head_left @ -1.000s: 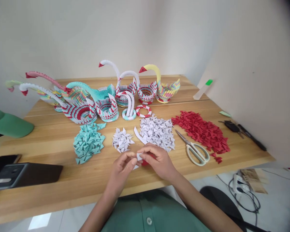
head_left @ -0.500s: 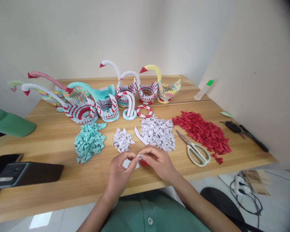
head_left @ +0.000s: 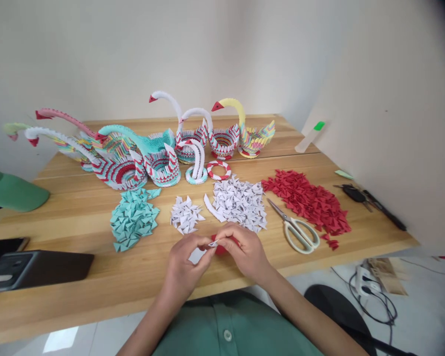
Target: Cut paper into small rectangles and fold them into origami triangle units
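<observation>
The small folded white paper piece is held just above the wooden table, between the fingertips of both hands: the left hand pinches its left end with thumb and forefinger, the right hand its right end. It should weigh almost nothing, fairly stiff along the creases yet easily crushed or torn across the thin faces, with little slip against dry skin. The folded edges look the best hold, lightly pinched; the loose white triangular paper units nearby should handle alike
</observation>
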Motion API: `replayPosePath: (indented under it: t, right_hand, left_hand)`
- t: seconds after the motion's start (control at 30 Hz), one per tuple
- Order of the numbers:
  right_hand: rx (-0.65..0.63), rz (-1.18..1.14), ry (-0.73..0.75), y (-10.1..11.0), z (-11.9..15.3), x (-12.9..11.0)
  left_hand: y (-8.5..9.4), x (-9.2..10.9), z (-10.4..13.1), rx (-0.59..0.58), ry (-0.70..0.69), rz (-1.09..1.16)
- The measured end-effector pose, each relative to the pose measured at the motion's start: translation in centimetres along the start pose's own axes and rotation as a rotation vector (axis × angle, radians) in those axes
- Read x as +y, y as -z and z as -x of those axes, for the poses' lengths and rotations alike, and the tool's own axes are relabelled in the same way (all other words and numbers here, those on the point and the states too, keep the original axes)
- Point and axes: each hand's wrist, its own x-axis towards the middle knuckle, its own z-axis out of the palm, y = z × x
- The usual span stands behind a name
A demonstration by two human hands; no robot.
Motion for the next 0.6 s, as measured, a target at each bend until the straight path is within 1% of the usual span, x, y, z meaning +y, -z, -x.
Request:
replayPosePath:
  t: [0.1, 0.2, 0.3, 0.43, 0.5, 0.6]
  right_hand:
    - [-0.004, -0.007, -0.006, 0.0, 0.0, 0.0]
    - [0.013, -0.001, 0.014, -0.2, 0.2, 0.0]
    - [0.056, 0.005, 0.051, -0.6, 0.4, 0.1]
    - [0.116, -0.033, 0.067, -1.1, 0.7, 0.2]
    - [0.124, -0.062, 0.051, -1.3, 0.8, 0.2]
    - [0.135, -0.109, 0.011, -1.4, 0.7, 0.2]
  left_hand:
    - [-0.1, -0.1, 0.1, -0.001, 0.051, 0.047]
    - [-0.2, -0.1, 0.1, 0.019, 0.049, 0.047]
    - [-0.3, 0.2, 0.0, 0.047, 0.046, 0.052]
    - [-0.4, 0.6, 0.0, 0.053, 0.042, 0.056]
    - [-0.5, 0.6, 0.0, 0.060, 0.014, 0.041]
    - [-0.5, 0.4, -0.1, 0.060, -0.114, 0.011]
